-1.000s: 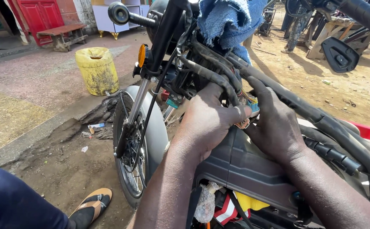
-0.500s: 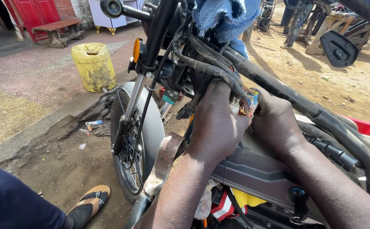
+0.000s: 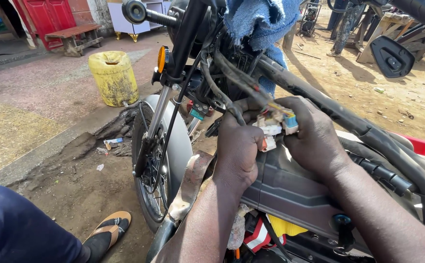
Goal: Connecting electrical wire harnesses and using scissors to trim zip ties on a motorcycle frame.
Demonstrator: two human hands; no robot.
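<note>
I look down on the front of a motorcycle (image 3: 290, 190) with its wiring exposed. My left hand (image 3: 239, 146) and my right hand (image 3: 314, 136) meet over the frame and both grip a cluster of wire connectors (image 3: 274, 125), white, blue and orange plastic plugs. A black cable bundle (image 3: 227, 83) runs from the plugs up toward the steering head. A blue rag (image 3: 261, 24) hangs over the handlebar area above my hands. Part of the connectors is hidden inside my fingers.
The front wheel (image 3: 146, 175) and grey mudguard (image 3: 180, 146) stand left of my hands. A yellow jerrycan (image 3: 114, 78) sits on the ground behind. My sandalled foot (image 3: 108, 231) and blue trouser leg (image 3: 18, 229) lie lower left. A mirror (image 3: 391, 56) sticks out upper right.
Both hands have lifted slightly and turned, so the connector cluster now shows between the fingers. The view has shifted a little to the right.
</note>
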